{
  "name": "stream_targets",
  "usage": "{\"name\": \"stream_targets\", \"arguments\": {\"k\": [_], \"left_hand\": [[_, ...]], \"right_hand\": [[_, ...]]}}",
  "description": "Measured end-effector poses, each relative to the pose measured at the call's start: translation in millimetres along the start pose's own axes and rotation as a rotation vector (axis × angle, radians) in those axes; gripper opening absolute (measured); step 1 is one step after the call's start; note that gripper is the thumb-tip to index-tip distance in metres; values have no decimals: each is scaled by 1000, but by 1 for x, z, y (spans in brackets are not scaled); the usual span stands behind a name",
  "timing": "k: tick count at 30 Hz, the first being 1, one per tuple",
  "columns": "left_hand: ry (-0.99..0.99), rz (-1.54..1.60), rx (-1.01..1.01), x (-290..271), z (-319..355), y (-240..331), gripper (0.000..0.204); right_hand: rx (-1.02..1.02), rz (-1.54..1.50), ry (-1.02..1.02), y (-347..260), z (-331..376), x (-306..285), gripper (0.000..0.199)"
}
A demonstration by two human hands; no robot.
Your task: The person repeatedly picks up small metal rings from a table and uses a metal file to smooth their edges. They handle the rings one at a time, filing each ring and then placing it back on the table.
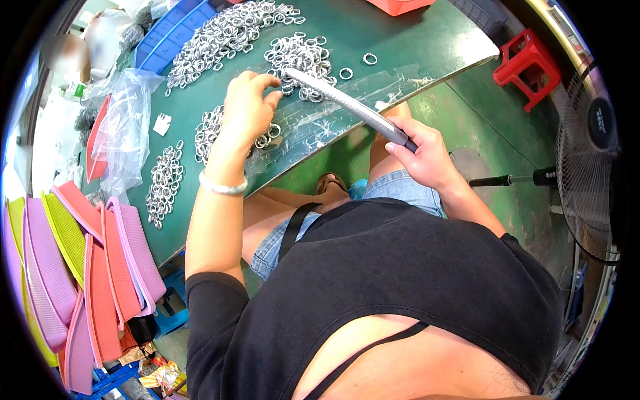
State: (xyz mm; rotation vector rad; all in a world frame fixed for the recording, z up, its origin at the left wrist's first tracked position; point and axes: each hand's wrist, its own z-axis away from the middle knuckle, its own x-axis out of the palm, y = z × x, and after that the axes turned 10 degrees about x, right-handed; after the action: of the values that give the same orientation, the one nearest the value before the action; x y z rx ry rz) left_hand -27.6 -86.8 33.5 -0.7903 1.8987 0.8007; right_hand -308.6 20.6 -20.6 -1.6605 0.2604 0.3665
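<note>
In my right hand (425, 150) is the dark handle of a ring mandrel (347, 101), a long tapered silver rod with fine markings. It slants up and left over the table edge, its tip above a heap of silver rings (307, 57). My left hand (248, 107) hovers just left of that heap, palm toward the table. Its thumb and forefinger are apart, with nothing visible between them; the other fingers are partly hidden. Under and beside the left wrist lies another ring pile (208, 133), partly covered by it. Two single rings (346, 73) lie right of the heap.
The green table (393, 33) also carries a large ring pile (223, 37), a smaller one (165, 183), a blue crate (170, 33) and a clear plastic bag (127, 127). Colourful baskets (110, 267) stack at left. A red stool (530, 67) and a fan (590, 153) stand at right.
</note>
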Motion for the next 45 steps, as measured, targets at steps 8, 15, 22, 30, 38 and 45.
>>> {"name": "stream_targets", "arguments": {"k": [8, 15, 22, 30, 38, 45], "left_hand": [[-75, 269, -125, 11, -17, -15, 12], [-117, 219, -45, 3, -13, -18, 13], [-138, 172, -50, 12, -13, -16, 13], [32, 1728, -375, -6, -5, -27, 17], [38, 1869, -344, -5, 5, -22, 19], [35, 1298, -277, -9, 6, 0, 14]], "right_hand": [[-11, 7, 10, 6, 1, -2, 36], [-39, 6, 10, 6, -2, 2, 36], [-31, 0, 3, 3, 0, 1, 36], [-6, 14, 7, 2, 1, 0, 36], [-17, -6, 0, -2, -1, 1, 36], [4, -56, -18, -5, -2, 3, 34]]}}
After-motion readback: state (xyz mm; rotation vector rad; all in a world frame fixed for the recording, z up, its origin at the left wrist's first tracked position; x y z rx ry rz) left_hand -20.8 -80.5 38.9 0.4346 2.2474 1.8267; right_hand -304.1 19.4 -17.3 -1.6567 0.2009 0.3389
